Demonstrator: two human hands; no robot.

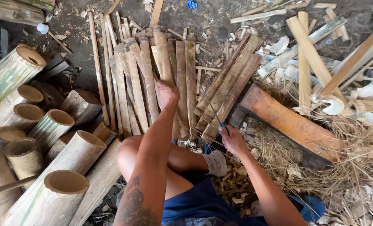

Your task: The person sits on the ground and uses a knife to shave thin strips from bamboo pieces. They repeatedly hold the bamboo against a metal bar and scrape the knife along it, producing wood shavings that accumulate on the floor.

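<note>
Crowding the lower left, hollow bamboo tube sections (pixel 54 125) are stacked with their round cut ends facing up, pale green outside and tan within. To the right, an orange-brown wooden block (pixel 289 123) is laid slanting on the dirt, bedded in dry straw-like shavings (pixel 358 159), with loose pale offcuts (pixel 308 62) scattered behind it. Directly ahead, a fan of split bamboo slats (pixel 140 83) is spread over the ground, and a second bundle of darker slats (pixel 228 88) is leaned across it toward the block. The left hand (pixel 166 93) is stretched forward and closed on the near end of one upright slat (pixel 161 54) in the middle of the fan. The right hand (pixel 232 140) is held lower, near the bent knee, clamped on the blue handle of a thin blade (pixel 213 112) whose tip is laid against the darker bundle. The slats are flat, narrow, fibrous, and rough at their ends.
</note>
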